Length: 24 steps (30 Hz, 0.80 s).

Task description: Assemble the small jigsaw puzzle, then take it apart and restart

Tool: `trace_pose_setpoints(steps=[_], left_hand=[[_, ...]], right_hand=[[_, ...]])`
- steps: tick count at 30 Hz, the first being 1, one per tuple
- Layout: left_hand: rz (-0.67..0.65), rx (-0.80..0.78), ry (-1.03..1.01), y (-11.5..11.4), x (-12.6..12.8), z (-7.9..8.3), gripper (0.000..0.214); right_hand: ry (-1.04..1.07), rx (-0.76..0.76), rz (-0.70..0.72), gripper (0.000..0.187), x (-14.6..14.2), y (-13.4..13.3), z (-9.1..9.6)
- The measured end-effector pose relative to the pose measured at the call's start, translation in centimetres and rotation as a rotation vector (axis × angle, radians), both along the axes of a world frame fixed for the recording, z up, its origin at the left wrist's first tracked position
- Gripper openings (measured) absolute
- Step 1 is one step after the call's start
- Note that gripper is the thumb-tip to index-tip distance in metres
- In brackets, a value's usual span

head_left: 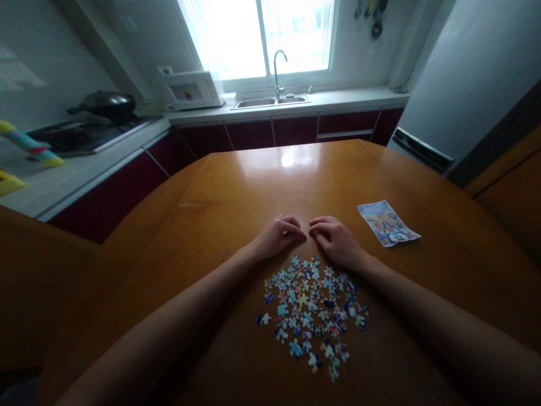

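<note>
On the wooden table, a loose heap of small jigsaw puzzle pieces [303,299] lies between my forearms, mostly light blue with some yellow, pink and dark blue. My left hand [284,232] rests just beyond the heap, its fingers curled and closed toward the thumb. Facing it across a narrow gap, my right hand [333,237] is curled too, fingertips pointing left. Whatever either hand may hold is hidden or too small to name. To the right of my right hand lies a creased picture sheet [387,223] with a colourful printed scene.
The brown wooden table [203,197] has a rounded outline. Beyond it are a sink with a tap [276,73], a white microwave [190,90] and a stove with a black pan [107,104]. A refrigerator [477,84] stands at the right.
</note>
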<state>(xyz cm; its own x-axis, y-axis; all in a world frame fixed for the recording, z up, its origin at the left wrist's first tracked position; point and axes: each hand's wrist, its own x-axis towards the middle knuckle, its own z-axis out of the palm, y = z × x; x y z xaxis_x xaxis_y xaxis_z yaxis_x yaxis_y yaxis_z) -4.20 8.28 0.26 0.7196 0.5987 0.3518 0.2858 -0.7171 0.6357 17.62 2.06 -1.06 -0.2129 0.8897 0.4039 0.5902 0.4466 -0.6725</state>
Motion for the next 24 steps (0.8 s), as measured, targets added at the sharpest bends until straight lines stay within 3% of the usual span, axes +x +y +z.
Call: trace_pose_setpoints(steps=[6,17,24], left_hand=[[0.009,-0.037,-0.056,0.8,3.0,-0.9,0.007],[0.177,-0.012,0.01,0.4,2.3,-1.0,0.008],[0.182,-0.021,0.022,0.3,2.3,-0.9,0.008]], right_hand=[[-0.005,0.008,-0.08,0.015,0.3,0.2,-0.5],[-0.019,0.007,-0.153,0.007,0.5,0.2,-0.5],[0.004,-0.01,-0.177,0.008,0.8,0.2,-0.5]])
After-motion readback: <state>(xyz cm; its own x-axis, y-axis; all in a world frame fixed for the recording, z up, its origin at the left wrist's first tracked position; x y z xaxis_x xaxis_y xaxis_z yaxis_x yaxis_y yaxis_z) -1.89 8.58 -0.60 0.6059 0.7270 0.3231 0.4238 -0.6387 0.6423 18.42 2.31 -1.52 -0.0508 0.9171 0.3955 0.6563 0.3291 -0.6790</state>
